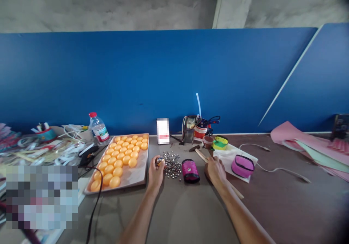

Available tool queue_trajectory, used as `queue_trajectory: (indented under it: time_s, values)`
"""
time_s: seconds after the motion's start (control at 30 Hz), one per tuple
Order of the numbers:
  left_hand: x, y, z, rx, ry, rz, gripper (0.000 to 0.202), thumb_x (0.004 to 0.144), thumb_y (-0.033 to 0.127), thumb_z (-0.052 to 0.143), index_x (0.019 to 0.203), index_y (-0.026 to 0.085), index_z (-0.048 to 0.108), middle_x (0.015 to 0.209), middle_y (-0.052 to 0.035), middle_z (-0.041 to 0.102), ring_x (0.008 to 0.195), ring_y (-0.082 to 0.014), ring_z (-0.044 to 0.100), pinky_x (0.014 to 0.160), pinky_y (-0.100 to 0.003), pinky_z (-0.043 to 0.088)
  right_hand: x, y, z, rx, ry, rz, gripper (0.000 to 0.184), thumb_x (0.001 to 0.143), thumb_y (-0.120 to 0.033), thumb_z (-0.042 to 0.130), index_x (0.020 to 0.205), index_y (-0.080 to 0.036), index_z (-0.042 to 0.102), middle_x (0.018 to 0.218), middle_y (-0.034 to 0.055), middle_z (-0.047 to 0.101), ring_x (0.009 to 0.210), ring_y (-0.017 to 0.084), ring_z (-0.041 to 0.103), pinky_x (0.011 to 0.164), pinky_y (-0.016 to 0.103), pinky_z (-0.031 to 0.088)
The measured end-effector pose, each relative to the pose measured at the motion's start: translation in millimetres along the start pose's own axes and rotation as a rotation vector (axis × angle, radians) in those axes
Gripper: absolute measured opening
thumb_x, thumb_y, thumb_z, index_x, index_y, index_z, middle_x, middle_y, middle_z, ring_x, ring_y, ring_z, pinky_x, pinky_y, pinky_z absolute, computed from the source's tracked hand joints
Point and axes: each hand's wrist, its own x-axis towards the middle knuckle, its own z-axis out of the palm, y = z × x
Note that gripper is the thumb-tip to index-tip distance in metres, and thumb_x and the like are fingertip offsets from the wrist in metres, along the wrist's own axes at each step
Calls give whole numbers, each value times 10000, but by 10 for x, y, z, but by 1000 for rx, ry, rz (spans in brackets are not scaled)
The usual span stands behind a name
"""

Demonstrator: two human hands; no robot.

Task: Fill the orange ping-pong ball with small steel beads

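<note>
My left hand (155, 171) is closed round a small shiny silver object (159, 161), held just left of a pile of small silver beads (171, 164) on the brown table. My right hand (215, 169) rests on the table over a thin wooden stick (202, 156), fingers curled on it. A dark pink-topped roll (190, 170) lies between the two hands. Left of my left hand stands a tray (136, 180) with several rows of orange balls (120, 160).
Behind the beads are a white box (163, 130), a metal tool (188, 128), a red-white tub (201, 129) and a green-yellow item (220, 142). A pink pouch (242, 166) lies on white paper at right. Water bottle (99, 128), cables and clutter at left; pink sheets (300, 138) far right.
</note>
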Motion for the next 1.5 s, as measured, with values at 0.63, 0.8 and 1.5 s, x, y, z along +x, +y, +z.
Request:
queue_trajectory:
  time_s: [0.63, 0.8, 1.5]
  values:
    - [0, 27, 0, 38, -4, 13, 430, 694, 431, 626, 1014, 150, 567, 789, -40, 634, 645, -172, 632, 666, -311, 499, -174, -310, -92, 413, -224, -457, 635, 735, -272, 591, 1333, -167, 404, 1287, 123, 497, 1200, 254, 456, 1041, 405, 338]
    - [18, -22, 3, 18, -7, 6, 444, 697, 440, 631, 1026, 151, 556, 824, -44, 629, 653, -165, 631, 657, -298, 504, -90, -241, -34, 304, 98, -283, 632, 759, -432, 589, 1301, -161, 408, 1213, 156, 513, 1142, 297, 475, 969, 446, 382]
    - [-9, 3, 23, -27, -20, 4, 414, 708, 412, 620, 1015, 144, 544, 719, -9, 613, 635, -154, 606, 647, -297, 493, -235, -368, -165, 238, 323, -490, 605, 795, -342, 541, 1348, -172, 364, 1399, 175, 335, 1303, 347, 300, 1024, 574, 285]
